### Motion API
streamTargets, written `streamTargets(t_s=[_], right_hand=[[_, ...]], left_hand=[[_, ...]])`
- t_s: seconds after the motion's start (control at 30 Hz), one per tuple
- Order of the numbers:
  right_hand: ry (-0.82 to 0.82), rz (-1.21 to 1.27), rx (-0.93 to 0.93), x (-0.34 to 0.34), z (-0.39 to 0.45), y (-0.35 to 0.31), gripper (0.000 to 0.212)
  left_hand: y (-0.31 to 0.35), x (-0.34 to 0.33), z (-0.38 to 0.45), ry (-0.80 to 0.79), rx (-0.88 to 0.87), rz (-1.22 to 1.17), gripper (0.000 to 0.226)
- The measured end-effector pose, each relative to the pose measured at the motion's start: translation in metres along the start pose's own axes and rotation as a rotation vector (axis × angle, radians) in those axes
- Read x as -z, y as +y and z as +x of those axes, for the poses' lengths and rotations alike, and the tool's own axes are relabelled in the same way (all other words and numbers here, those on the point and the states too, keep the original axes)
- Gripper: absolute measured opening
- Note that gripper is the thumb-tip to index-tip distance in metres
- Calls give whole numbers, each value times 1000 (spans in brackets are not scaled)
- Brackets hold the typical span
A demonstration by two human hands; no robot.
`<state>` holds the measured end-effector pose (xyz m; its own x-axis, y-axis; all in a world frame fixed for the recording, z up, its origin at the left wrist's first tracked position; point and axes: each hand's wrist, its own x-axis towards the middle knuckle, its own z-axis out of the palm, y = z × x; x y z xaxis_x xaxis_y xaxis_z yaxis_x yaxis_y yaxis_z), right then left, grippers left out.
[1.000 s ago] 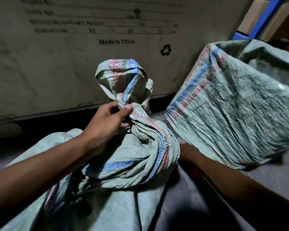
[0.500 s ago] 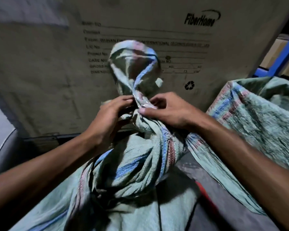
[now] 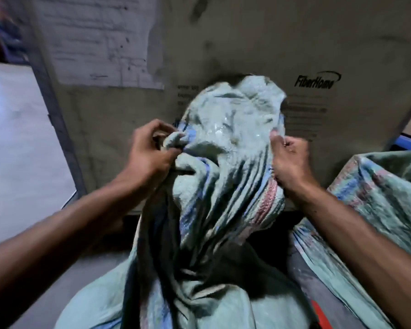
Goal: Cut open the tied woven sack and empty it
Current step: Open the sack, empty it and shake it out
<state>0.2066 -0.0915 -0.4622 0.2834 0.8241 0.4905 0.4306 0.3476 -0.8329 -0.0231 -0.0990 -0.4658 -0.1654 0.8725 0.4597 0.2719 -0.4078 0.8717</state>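
pinching a bunched fold at the mouth's left edge, the left hand point(image 3: 150, 153) is clenched on the woven sack point(image 3: 226, 186). the sack's neck rises upright between both hands, its body below on the floor. the right hand point(image 3: 291, 160) grips the striped right edge, equally near. a cardboard carton point(image 3: 247, 43) stands close behind; a second sack point(image 3: 377, 191) crowds the right, so pulling toward the person looks freest.
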Motion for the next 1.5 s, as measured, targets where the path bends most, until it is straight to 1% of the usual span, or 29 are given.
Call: streamTargets(t_s=[0.1,0.17,0.23,0.3,0.33,0.4,0.43,0.5,0.53,0.57,0.6,0.63,0.67,0.7,0.73,0.8,0.87,0.9,0.93,1.0,1.03,1.07,1.13,1.2,1.27,1.3,1.37,1.4,1.5], right_hand=[[23,-37,48,11,14,6,52],[25,-51,59,11,18,5,52],[36,5,18,7,19,-2,51],[-31,110,-51,5,21,-7,38],[-80,119,-100,2,24,-7,37],[-107,-16,-133,-4,25,-13,45],[-41,-112,-69,-5,22,-17,44],[82,-163,121,-10,7,-31,47],[11,-163,162,-13,-3,-38,53],[-139,-145,143,-18,-15,-48,60],[-322,-108,79,-26,-26,-52,59],[-462,-56,36,-35,-38,-56,49],[-476,-21,54,-44,-40,-50,36],[-383,18,59,-51,-34,-43,23],[-254,71,7,-51,-22,-35,16],[-72,335,-154,-36,1,-25,21],[-46,648,-262,-15,15,-19,29],[-102,730,-276,-4,14,-18,36],[-178,808,-284,3,11,-17,40],[-340,973,-287,8,6,-17,41],[-373,970,-277,6,3,-17,39],[-354,921,-272,1,3,-15,40],[-252,790,-319,-10,2,-11,38],[-181,679,-350,-14,6,-4,33],[-113,631,-348,-9,12,2,32],[-50,571,-353,-4,15,6,31],[71,339,-394,5,21,24,27],[87,209,-419,8,22,32,26],[20,-43,-486,13,22,42,27]], left_hand=[[4,15,12,73,-112,24,22],[11,16,18,163,-78,50,21],[15,17,20,178,135,88,17],[17,19,14,4,471,-44,26],[19,20,12,-45,540,-145,26],[25,21,16,-42,452,-268,17],[30,20,20,-19,373,-309,14],[46,19,27,-11,250,-397,11],[53,17,28,-58,217,-459,13],[60,15,26,-152,200,-515,17],[67,12,23,-287,201,-544,25],[74,8,17,-427,210,-522,33],[77,3,12,-534,212,-466,38],[79,-2,7,-579,196,-409,42],[75,-7,5,-534,158,-372,44],[55,-12,0,-307,45,-219,48],[24,-11,-3,-104,-19,161,42],[11,-9,-5,-68,42,298,38],[2,-7,-7,-101,145,316,37],[0,-7,-7,-301,365,57,45],[5,-9,-7,-393,454,-101,53],[11,-11,-6,-441,464,-211,58],[19,-19,-5,-461,345,-340,49],[23,-25,-11,-430,213,-257,30],[21,-24,-10,-279,138,-40,12],[15,-19,-5,-179,139,9,10],[6,-4,7,-21,216,-61,26],[3,3,11,21,236,-100,28],[5,10,16,86,222,-97,26]])
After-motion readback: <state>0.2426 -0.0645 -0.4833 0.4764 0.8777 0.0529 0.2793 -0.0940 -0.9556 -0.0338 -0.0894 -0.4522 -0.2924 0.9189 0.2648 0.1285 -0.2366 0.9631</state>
